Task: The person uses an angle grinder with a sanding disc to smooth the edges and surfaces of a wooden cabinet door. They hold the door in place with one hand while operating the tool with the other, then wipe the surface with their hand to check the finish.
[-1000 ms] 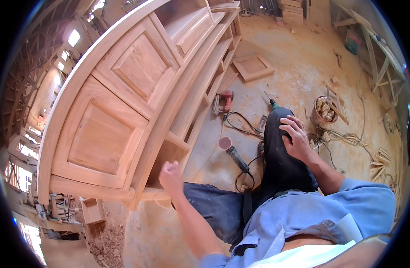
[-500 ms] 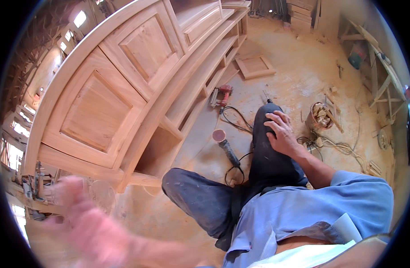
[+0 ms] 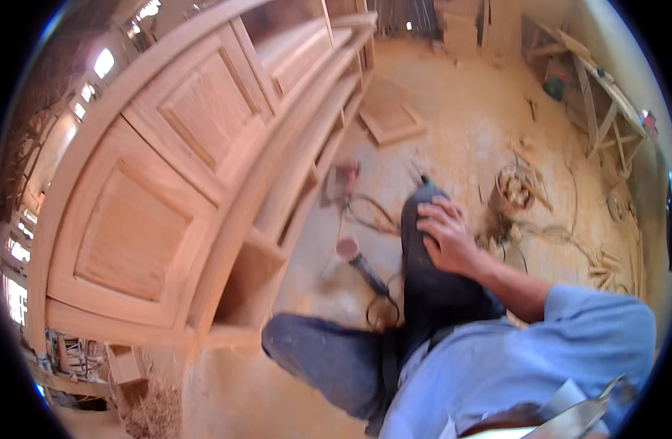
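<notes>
My right hand (image 3: 448, 235) rests on my right knee, its fingers spread over the dark trouser leg (image 3: 442, 285) with nothing in them. My left hand is out of the picture. Left of my knees stands a large unpainted wooden cabinet (image 3: 230, 219) with raised-panel doors (image 3: 142, 233) and a row of low open compartments (image 3: 249, 282). Between the cabinet and my legs, a sander with a round pad (image 3: 356, 262) lies on the floor. Farther off, a red and grey power tool (image 3: 344, 181) lies beside the cabinet, blurred.
A loose panelled door (image 3: 393, 124) lies on the dusty floor ahead. To the right is a bucket of wood scraps (image 3: 514, 192), with cords (image 3: 552, 234) near it. A wooden trestle (image 3: 595, 95) stands along the right wall. Shavings (image 3: 156, 395) lie at lower left.
My left hand, blurred at lower left before, has left the picture. The view has shifted, so the cabinet sits farther left. My right hand stays on the knee.
</notes>
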The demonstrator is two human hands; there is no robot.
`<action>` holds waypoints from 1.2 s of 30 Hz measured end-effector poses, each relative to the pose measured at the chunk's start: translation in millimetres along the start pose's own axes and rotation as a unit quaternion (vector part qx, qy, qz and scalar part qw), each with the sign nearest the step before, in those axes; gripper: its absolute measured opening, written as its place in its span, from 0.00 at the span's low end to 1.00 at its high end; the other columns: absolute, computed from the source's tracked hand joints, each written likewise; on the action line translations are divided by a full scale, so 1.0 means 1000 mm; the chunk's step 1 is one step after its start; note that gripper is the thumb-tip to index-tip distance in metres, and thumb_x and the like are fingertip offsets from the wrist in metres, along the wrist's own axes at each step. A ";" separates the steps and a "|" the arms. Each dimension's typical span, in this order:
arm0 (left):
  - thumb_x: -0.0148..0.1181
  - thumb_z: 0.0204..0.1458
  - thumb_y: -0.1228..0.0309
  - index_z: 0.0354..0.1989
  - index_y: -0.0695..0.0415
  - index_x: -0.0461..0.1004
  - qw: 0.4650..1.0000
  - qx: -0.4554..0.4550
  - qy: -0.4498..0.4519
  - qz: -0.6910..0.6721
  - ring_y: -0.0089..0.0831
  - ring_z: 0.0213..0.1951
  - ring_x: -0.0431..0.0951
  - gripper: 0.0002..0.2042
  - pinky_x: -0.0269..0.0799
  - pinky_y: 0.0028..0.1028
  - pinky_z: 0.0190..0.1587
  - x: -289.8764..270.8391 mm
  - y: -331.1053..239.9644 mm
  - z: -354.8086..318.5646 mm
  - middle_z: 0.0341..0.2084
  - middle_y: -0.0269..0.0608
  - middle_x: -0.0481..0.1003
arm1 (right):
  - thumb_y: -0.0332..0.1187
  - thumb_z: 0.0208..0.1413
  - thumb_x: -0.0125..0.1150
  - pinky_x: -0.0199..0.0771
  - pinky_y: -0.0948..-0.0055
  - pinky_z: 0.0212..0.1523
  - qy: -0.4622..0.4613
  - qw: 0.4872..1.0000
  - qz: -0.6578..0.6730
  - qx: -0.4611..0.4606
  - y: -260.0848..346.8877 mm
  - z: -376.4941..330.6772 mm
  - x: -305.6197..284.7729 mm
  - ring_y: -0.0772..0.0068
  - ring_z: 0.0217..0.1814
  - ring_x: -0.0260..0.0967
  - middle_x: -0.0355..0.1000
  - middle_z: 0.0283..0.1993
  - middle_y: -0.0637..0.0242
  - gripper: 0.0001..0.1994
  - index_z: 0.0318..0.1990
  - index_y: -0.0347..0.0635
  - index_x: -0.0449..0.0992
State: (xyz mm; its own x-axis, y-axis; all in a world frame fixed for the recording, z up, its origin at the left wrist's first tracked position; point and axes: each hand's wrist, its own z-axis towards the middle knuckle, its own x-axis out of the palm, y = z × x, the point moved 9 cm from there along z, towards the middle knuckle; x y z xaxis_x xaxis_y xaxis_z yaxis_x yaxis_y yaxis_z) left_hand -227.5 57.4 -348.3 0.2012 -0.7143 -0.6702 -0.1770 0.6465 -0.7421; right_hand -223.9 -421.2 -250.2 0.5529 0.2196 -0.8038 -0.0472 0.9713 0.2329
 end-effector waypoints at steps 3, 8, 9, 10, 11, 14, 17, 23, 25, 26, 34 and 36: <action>0.57 0.60 0.63 0.56 0.68 0.72 1.000 -0.002 0.000 0.017 0.54 0.58 0.74 0.22 0.68 0.46 0.63 0.003 -0.004 0.001 0.52 0.67 0.75 | 0.27 0.43 0.67 0.57 0.48 0.70 -0.010 1.000 -0.008 -0.005 -0.008 0.010 -0.015 0.50 0.70 0.59 0.70 0.61 0.61 0.16 0.43 0.44 0.80; 0.58 0.60 0.62 0.57 0.68 0.70 0.998 -0.004 0.021 0.057 0.55 0.59 0.73 0.23 0.68 0.46 0.63 0.006 0.000 0.006 0.53 0.67 0.74 | 0.26 0.42 0.68 0.58 0.48 0.71 0.019 0.999 0.022 0.025 -0.017 -0.007 0.009 0.49 0.71 0.59 0.69 0.62 0.60 0.19 0.46 0.42 0.79; 0.58 0.60 0.62 0.58 0.68 0.70 0.998 -0.002 0.025 0.060 0.55 0.59 0.73 0.24 0.68 0.46 0.63 0.009 -0.003 0.007 0.53 0.67 0.73 | 0.25 0.42 0.68 0.58 0.48 0.71 0.024 0.999 0.035 0.034 -0.023 -0.004 0.009 0.49 0.71 0.59 0.69 0.62 0.60 0.20 0.47 0.42 0.78; 0.58 0.60 0.62 0.58 0.68 0.70 0.997 -0.004 0.027 0.066 0.55 0.59 0.73 0.24 0.68 0.46 0.64 0.008 -0.003 0.008 0.53 0.67 0.73 | 0.25 0.42 0.68 0.58 0.48 0.71 0.029 0.998 0.047 0.044 -0.030 -0.003 0.009 0.49 0.71 0.58 0.69 0.63 0.60 0.21 0.48 0.42 0.78; 0.58 0.60 0.61 0.58 0.68 0.70 0.997 -0.007 0.033 0.072 0.55 0.59 0.73 0.24 0.68 0.46 0.64 0.008 -0.003 0.008 0.53 0.68 0.73 | 0.25 0.42 0.69 0.59 0.48 0.71 0.028 0.996 0.062 0.051 -0.035 -0.002 0.006 0.47 0.72 0.58 0.68 0.63 0.58 0.24 0.52 0.42 0.75; 0.58 0.60 0.61 0.59 0.68 0.69 0.995 -0.008 0.042 0.092 0.56 0.59 0.72 0.25 0.67 0.46 0.64 0.011 -0.010 0.014 0.54 0.68 0.73 | 0.26 0.42 0.70 0.58 0.49 0.71 -0.004 0.992 0.071 0.100 -0.054 0.004 -0.005 0.46 0.72 0.57 0.68 0.64 0.57 0.26 0.53 0.41 0.74; 0.58 0.59 0.61 0.60 0.68 0.68 0.993 -0.013 0.047 0.110 0.56 0.60 0.72 0.26 0.67 0.46 0.64 0.012 -0.018 0.028 0.55 0.68 0.72 | 0.28 0.42 0.70 0.56 0.48 0.72 0.031 0.991 0.058 0.113 -0.072 0.016 0.004 0.45 0.72 0.57 0.67 0.64 0.55 0.26 0.53 0.41 0.73; 0.58 0.59 0.60 0.62 0.68 0.66 0.984 -0.040 0.059 0.161 0.57 0.60 0.71 0.28 0.67 0.46 0.64 0.027 -0.036 0.055 0.56 0.69 0.71 | 0.30 0.41 0.70 0.55 0.44 0.71 0.087 0.991 0.025 0.099 -0.107 0.025 0.016 0.44 0.71 0.57 0.65 0.64 0.54 0.26 0.52 0.42 0.73; 0.58 0.59 0.59 0.62 0.68 0.66 0.978 -0.054 0.084 0.181 0.57 0.61 0.71 0.29 0.66 0.46 0.64 0.041 -0.041 0.065 0.56 0.69 0.71 | 0.30 0.40 0.71 0.55 0.42 0.69 0.095 0.990 0.010 0.109 -0.116 0.023 0.014 0.43 0.69 0.58 0.65 0.63 0.54 0.26 0.51 0.42 0.73; 0.58 0.59 0.59 0.63 0.68 0.66 0.975 -0.060 0.096 0.190 0.57 0.61 0.71 0.29 0.66 0.46 0.64 0.048 -0.044 0.071 0.56 0.69 0.71 | 0.30 0.39 0.70 0.55 0.41 0.69 0.105 0.988 -0.004 0.112 -0.116 0.026 0.013 0.42 0.69 0.58 0.65 0.63 0.53 0.26 0.51 0.42 0.73; 0.59 0.58 0.58 0.65 0.68 0.63 0.949 -0.106 0.149 0.256 0.58 0.62 0.69 0.32 0.66 0.46 0.65 0.062 -0.068 0.120 0.58 0.70 0.69 | 0.31 0.31 0.67 0.58 0.39 0.64 0.226 0.968 0.007 0.108 -0.125 0.084 0.061 0.42 0.65 0.60 0.67 0.58 0.53 0.28 0.49 0.43 0.74; 0.59 0.58 0.58 0.66 0.68 0.63 0.944 -0.125 0.158 0.263 0.58 0.62 0.69 0.32 0.66 0.47 0.65 0.056 -0.070 0.123 0.58 0.71 0.69 | 0.31 0.31 0.67 0.59 0.39 0.63 0.257 0.961 0.024 0.103 -0.123 0.102 0.077 0.42 0.64 0.61 0.67 0.57 0.54 0.28 0.48 0.43 0.74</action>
State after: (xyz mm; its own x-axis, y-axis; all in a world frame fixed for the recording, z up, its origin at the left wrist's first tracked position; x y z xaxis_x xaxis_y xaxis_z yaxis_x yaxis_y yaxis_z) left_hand -85.7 5.6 -333.5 -0.2677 -0.3821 -0.8845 -0.4029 0.8783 -0.2575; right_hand -90.5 -533.2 -284.4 0.0682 0.3304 -0.9414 0.1328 0.9322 0.3368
